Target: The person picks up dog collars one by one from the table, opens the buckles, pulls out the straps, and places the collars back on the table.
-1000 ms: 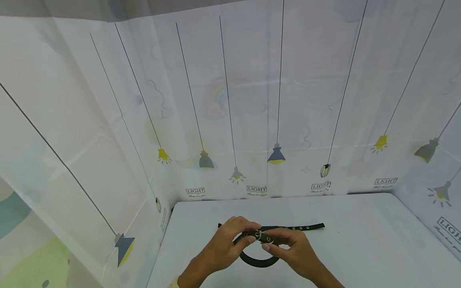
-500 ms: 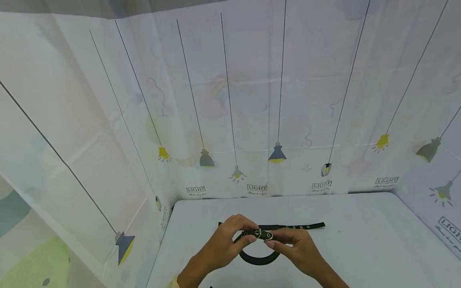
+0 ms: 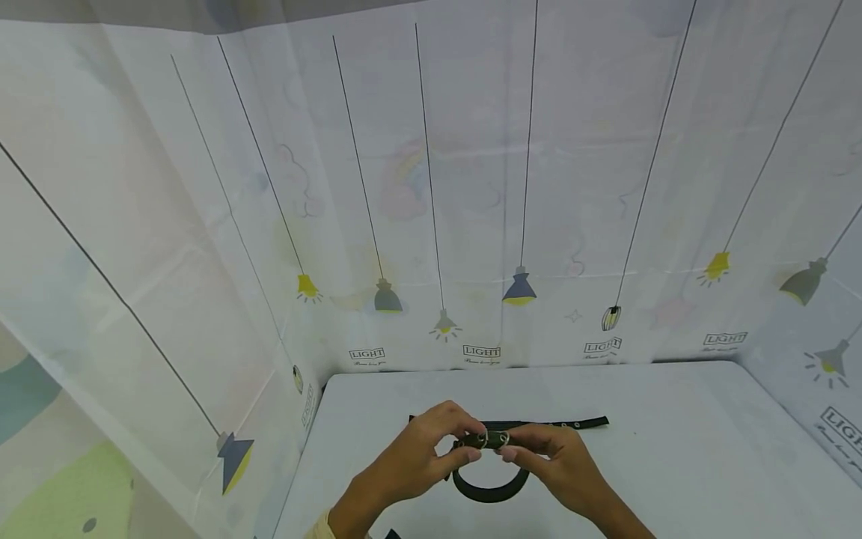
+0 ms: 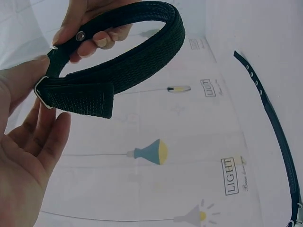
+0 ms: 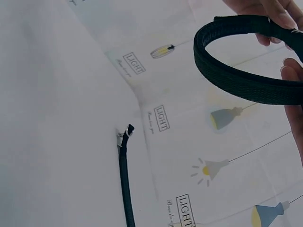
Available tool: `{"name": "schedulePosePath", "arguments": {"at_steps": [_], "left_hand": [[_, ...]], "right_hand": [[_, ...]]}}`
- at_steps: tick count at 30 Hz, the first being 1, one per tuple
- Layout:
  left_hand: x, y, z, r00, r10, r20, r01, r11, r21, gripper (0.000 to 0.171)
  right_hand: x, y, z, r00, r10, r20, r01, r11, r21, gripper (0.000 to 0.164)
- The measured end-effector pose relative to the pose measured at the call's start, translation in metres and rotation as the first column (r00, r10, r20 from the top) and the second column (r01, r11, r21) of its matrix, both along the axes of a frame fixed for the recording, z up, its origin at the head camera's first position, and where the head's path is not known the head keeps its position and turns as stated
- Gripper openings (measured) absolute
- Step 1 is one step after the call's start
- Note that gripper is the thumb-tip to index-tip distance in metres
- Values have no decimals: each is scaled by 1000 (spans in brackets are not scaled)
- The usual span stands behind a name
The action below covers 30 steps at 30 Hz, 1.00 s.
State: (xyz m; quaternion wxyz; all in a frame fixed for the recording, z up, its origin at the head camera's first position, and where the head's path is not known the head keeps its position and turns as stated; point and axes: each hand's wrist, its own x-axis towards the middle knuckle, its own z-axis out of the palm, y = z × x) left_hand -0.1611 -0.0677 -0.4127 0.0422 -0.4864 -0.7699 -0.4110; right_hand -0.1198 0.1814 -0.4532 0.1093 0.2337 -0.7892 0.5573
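Note:
A dark pet collar (image 3: 490,495) with metal eyelets and a buckle is bent into a loop, held up over the white table. My left hand (image 3: 431,451) pinches it at the buckle, from the left. From the right, my right hand (image 3: 557,466) pinches the eyelet part close beside the buckle. In the left wrist view, the strap's free end hangs past a metal ring next to my left fingers (image 4: 56,142). Behind the hands, a second dark collar (image 3: 594,423) with eyelets lies stretched out on the table, partly hidden by them.
The white table (image 3: 673,464) ends at a pale curtain (image 3: 572,187) printed with hanging lamps, which also encloses the sides. A small dark piece (image 3: 393,534) shows at the bottom edge of the head view; its kind cannot be told.
The buckle part of the held collar has turned to lie more level between my fingers. My hands stay nearly in place. The dark piece at the bottom edge shows more.

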Motion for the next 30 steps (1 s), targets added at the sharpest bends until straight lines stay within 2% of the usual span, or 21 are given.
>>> {"name": "schedulePosePath", "arguments": {"at_steps": [6, 13, 19, 30], "left_hand": [[-1, 1, -2, 1000, -6, -23, 6, 999, 33, 20], [-3, 2, -4, 995, -11, -99, 17, 998, 66, 19], [-3, 1, -3, 996, -2, -85, 7, 999, 53, 21], [-3, 1, 1, 997, 4, -82, 1, 998, 55, 13]], "right_hand": [[0, -1, 2, 1000, 20, 8, -19, 999, -30, 12], [0, -1, 1, 1000, 23, -19, -23, 999, -32, 14], [-1, -1, 1, 999, 39, -24, -40, 998, -47, 16], [0, -2, 2, 998, 50, -30, -51, 998, -31, 17]]}}
